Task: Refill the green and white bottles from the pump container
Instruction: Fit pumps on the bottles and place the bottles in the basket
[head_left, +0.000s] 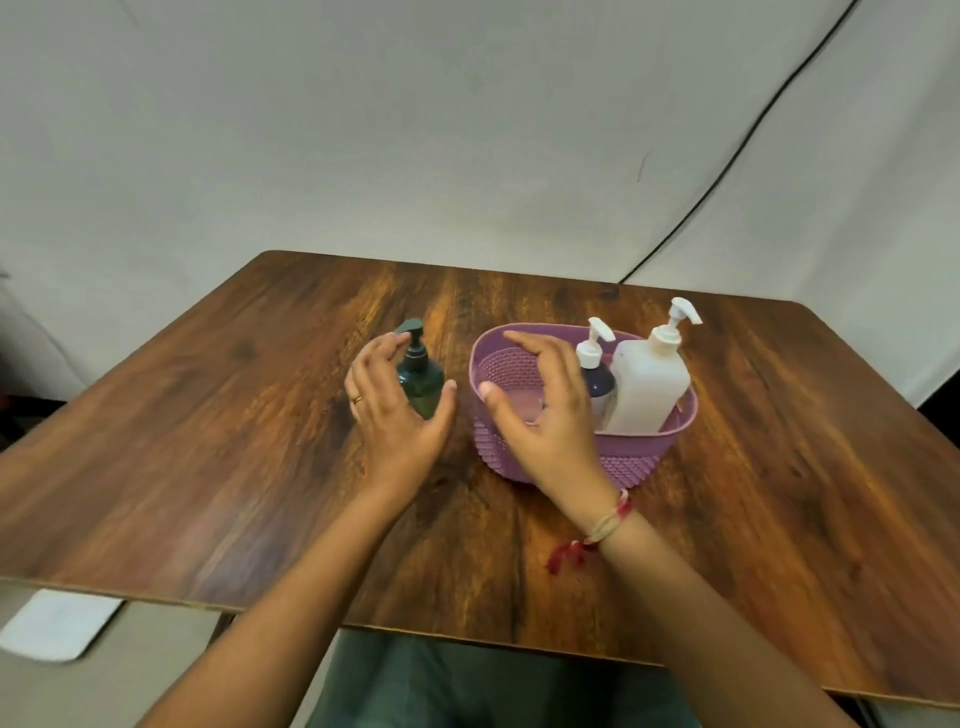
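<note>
Desk: dark wood grain, set against a pale backdrop, with a black cable running down behind its far right corner.

Purple basket: perforated plastic, standing right of centre on the desk.

White pump container: upright in the right end of the basket, leaning slightly against its wall, nozzle pointing right.

Right hand: raised over the left part of the basket, fingers spread and gently curved, holding nothing. A red and cream thread bracelet sits on the wrist.

Left hand: cupped loosely about the green bottle, thumb out to the bottle's right, fingers up beside the pump head. Contact cannot be confirmed. A ring is on one finger.

Green bottle: upright on the desk, just left of the basket, dark pump cap fitted.

Small bottle: dark body, white pump, upright in the basket, touching the white pump container's left side.
</note>
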